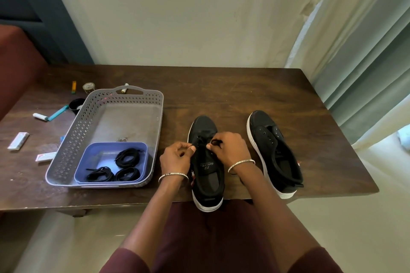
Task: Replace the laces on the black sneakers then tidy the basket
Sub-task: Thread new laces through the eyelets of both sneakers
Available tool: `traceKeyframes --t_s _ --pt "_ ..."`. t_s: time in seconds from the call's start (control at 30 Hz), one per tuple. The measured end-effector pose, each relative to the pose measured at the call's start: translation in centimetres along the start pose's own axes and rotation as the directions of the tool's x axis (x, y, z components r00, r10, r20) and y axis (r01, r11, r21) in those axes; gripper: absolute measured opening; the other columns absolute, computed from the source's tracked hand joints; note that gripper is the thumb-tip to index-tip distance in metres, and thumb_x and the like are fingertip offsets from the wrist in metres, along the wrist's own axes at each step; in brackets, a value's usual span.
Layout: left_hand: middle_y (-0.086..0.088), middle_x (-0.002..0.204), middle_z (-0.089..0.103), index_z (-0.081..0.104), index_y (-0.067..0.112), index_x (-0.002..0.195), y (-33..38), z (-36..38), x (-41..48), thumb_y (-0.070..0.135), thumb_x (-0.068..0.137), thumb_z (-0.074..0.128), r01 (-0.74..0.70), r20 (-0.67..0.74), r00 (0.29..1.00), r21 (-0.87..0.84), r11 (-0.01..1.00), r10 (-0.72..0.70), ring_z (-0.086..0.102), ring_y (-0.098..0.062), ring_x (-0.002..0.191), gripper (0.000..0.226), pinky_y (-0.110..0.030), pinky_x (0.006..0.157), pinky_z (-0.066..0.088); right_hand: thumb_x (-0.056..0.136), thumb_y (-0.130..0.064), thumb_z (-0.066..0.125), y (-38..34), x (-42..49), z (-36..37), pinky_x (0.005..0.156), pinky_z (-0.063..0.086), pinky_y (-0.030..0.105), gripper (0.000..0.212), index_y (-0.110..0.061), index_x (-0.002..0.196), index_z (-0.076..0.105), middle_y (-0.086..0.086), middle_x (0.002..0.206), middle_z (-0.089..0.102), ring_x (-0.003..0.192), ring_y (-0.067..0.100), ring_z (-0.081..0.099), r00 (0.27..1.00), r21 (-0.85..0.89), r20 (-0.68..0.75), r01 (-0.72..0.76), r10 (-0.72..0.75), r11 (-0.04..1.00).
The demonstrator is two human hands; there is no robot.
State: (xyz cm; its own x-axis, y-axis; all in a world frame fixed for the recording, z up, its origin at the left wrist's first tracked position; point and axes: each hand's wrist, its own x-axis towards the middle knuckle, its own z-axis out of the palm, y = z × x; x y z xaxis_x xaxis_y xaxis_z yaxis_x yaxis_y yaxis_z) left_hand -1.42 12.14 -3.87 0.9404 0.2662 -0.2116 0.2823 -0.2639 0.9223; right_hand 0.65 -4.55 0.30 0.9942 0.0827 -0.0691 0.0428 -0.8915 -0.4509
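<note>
Left hand [176, 157]: fingers curled, thumb and forefinger pinched on the eyelet edge of the centre sneaker [207, 175], lower centre of the frame. Right hand [228, 148]: a loop of black lace [214, 141] is pinched over the same sneaker's eyelets. Second sneaker [275, 150]: unlaced, set right of centre on the wooden table [221, 86], apart from the first. Grey basket [73, 139]: placed left of centre; a blue tray [88, 162] is held in its near end, with three coiled black laces [127, 157] laid inside.
</note>
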Motion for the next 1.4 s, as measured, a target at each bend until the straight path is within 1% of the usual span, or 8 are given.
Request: traceKeyframes --t_s 0.17,0.33,0.5,0.77,1.13,1.23,1.3,1.4 --pt "0.009 0.073 0.073 0.070 0.032 0.077 0.0 0.0 0.1 0.026 0.083 0.078 0.001 -0.005 1.000 0.010 1.000 -0.001 0.071 -0.015 0.077 0.011 -0.045 0.083 0.058 0.098 -0.022 0.057 0.3 0.1 0.2 0.078 0.046 0.035 0.012 -0.014 0.090 0.059 0.004 0.093 0.059 0.084 0.019 0.057 0.992 0.320 -0.083 -0.063 0.094 0.945" --pt "0.014 0.068 0.070 0.069 0.033 0.076 0.1 0.1 -0.1 0.025 0.083 0.078 -0.017 -0.016 1.000 0.019 1.000 0.017 0.070 -0.014 0.078 0.014 -0.044 0.084 0.057 0.106 -0.019 0.044 1.9 -0.6 -0.6 0.039 0.038 0.018 0.020 -0.009 0.091 0.053 0.004 0.074 0.059 0.045 0.011 0.054 0.847 0.880 0.052 -0.289 0.528 0.377" --pt "0.011 0.071 0.072 0.068 0.034 0.076 0.0 0.2 0.0 0.026 0.083 0.078 -0.044 -0.012 0.999 0.037 0.998 0.045 0.070 -0.013 0.079 0.015 -0.044 0.084 0.057 0.104 -0.016 0.040 2.4 -1.4 -0.2 0.039 0.038 0.022 0.014 -0.010 0.097 0.050 0.013 0.081 0.066 0.048 0.021 0.062 0.754 0.920 0.118 -0.328 0.646 0.214" --pt "0.012 0.081 0.064 0.066 0.035 0.101 2.1 0.6 -1.1 0.024 0.088 0.068 -0.303 0.026 0.948 0.387 0.871 0.318 0.065 -0.013 0.080 0.017 -0.027 0.070 0.046 0.091 -0.039 0.064 0.0 -5.2 1.6 0.081 0.048 0.038 0.036 -0.020 0.119 0.053 0.004 0.144 0.037 0.102 0.027 0.062 0.907 0.315 -0.247 -0.257 0.340 0.914" --pt "0.001 0.110 0.048 0.063 0.022 0.095 4.9 2.3 0.0 0.027 0.094 0.060 -0.494 0.272 0.831 0.762 0.419 0.485 0.056 -0.021 0.076 0.006 -0.033 0.056 0.044 0.095 -0.020 0.055 -1.0 -6.3 3.0 0.065 0.037 0.029 0.010 -0.013 0.100 0.051 0.004 0.104 0.054 0.086 0.025 0.058 0.947 0.253 -0.257 -0.128 0.194 0.959" --pt "0.007 0.096 0.055 0.064 0.026 0.083 4.1 2.2 0.6 0.027 0.088 0.069 -0.415 0.130 0.898 0.566 0.713 0.420 0.058 -0.015 0.078 0.007 -0.030 0.063 0.043 0.097 -0.019 0.053 -0.9 -6.3 3.6 0.065 0.036 0.030 0.008 -0.012 0.100 0.050 0.005 0.101 0.055 0.085 0.025 0.057 0.930 0.295 -0.295 -0.132 0.221 0.946" --pt "0.002 0.087 0.064 0.065 0.023 0.080 3.4 2.2 1.1 0.021 0.085 0.073 -0.147 -0.021 0.988 0.156 0.977 0.152 0.060 -0.015 0.075 0.010 -0.030 0.066 0.047 0.098 -0.019 0.052 -0.6 -6.3 4.0 0.066 0.037 0.032 0.008 -0.012 0.099 0.050 0.005 0.100 0.056 0.085 0.025 0.057 0.919 0.328 -0.302 -0.148 0.252 0.933" --pt "-0.008 0.079 0.064 0.063 0.012 0.086 3.1 1.5 1.6 0.013 0.092 0.066 0.373 0.087 0.922 -0.451 0.811 -0.376 0.059 -0.018 0.064 0.006 -0.026 0.052 0.050 0.098 -0.020 0.051 -0.4 -6.2 4.3 0.065 0.036 0.033 0.008 -0.012 0.097 0.049 0.005 0.097 0.056 0.085 0.025 0.055 0.918 0.318 -0.303 -0.156 0.256 0.935"
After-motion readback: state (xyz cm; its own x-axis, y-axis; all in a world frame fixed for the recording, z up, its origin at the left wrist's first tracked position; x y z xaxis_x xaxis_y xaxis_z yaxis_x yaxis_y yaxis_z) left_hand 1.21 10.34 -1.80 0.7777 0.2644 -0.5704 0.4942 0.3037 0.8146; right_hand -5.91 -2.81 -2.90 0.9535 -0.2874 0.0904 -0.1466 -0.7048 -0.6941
